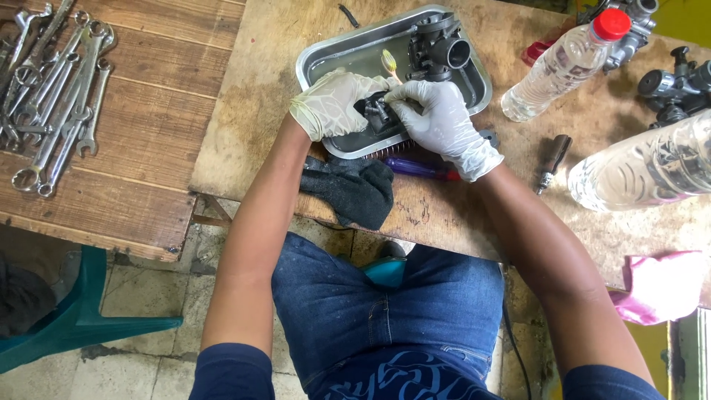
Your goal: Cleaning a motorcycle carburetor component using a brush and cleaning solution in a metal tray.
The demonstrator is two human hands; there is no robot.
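Note:
Both my hands wear pale gloves and meet over a metal tray (326,55) on the wooden table. My left hand (333,104) grips a small black metal part (378,115) at the tray's near edge. My right hand (441,122) pinches the same part from the right with its fingertips. A toothbrush (389,63) with a yellowish head lies in the tray just beyond my fingers. A larger black carburetor body (441,48) sits in the tray's far right corner.
A dark rag (355,189) lies at the table's near edge, a purple-handled tool (418,168) beside it. Two clear plastic bottles (563,63) (644,167), a small screwdriver (552,159), more carburetor parts (674,89) and a pink cloth (659,285) lie right. Several wrenches (55,89) lie far left.

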